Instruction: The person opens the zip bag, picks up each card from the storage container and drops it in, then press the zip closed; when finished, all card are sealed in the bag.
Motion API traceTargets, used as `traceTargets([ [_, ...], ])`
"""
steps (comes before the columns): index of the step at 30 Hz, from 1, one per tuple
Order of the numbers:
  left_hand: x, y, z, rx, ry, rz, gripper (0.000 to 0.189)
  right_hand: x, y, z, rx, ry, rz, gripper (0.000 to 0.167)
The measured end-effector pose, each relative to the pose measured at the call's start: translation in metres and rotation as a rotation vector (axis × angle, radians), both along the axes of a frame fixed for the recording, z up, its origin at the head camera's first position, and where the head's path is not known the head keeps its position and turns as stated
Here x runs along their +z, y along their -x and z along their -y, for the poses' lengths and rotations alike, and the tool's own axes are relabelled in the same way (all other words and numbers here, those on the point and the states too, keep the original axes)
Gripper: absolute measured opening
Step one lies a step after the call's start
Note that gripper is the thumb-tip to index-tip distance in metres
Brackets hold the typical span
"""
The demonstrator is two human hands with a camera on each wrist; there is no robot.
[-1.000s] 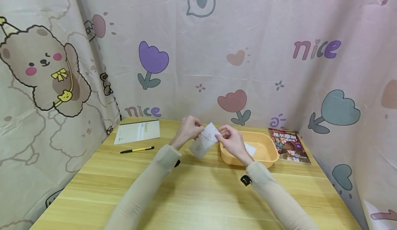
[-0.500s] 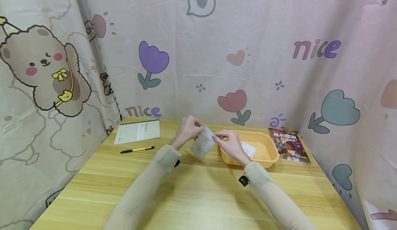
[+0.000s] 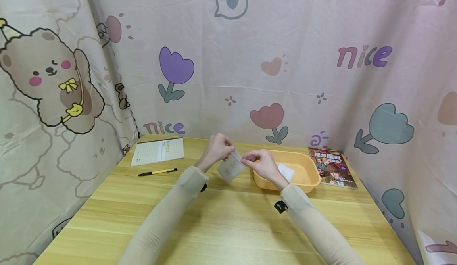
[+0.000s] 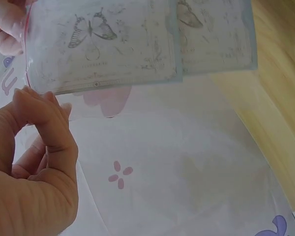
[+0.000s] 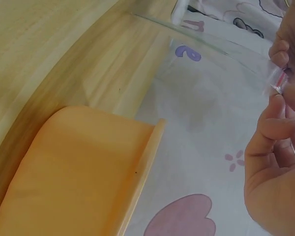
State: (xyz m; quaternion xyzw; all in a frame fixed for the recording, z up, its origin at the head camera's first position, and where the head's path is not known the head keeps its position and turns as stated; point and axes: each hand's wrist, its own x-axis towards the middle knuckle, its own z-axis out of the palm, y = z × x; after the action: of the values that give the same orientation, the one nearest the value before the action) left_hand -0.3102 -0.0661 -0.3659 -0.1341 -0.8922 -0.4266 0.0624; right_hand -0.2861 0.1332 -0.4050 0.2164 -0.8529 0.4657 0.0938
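Note:
Above the table, a clear zip bag (image 3: 230, 170) hangs tilted between the two hands. Inside it show pale cards with butterfly prints; one card (image 4: 91, 44) overlaps another card (image 4: 219, 42) in the left wrist view. A red line (image 4: 26, 46) runs along the bag's mouth. My left hand (image 3: 216, 150) pinches the mouth's left end with thumb and curled fingers. At the right end, my right hand (image 3: 263, 165) pinches the same edge, its fingertips close to the left ones. Behind the right wrist stands a yellow-orange basin (image 3: 305, 169) with a white card (image 3: 285, 172) in it.
A notebook (image 3: 157, 152) lies at the back left of the wooden table (image 3: 228, 225), with a yellow and black pen (image 3: 158, 172) in front of it. Right of the basin is a magazine (image 3: 333, 168). A printed curtain (image 3: 228, 58) hangs close behind the table.
My right hand has moved left and down along the bag's mouth. The card that stood up above the red line has gone down into the bag. My left hand has stayed put.

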Motion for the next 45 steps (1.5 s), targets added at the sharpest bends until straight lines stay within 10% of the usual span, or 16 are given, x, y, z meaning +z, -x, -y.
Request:
traceTargets([
  [45,-0.001,0.001,-0.002,-0.039,0.048,-0.038,0.011,0.001,0.009,0.011,0.134,-0.179,0.007,0.015],
])
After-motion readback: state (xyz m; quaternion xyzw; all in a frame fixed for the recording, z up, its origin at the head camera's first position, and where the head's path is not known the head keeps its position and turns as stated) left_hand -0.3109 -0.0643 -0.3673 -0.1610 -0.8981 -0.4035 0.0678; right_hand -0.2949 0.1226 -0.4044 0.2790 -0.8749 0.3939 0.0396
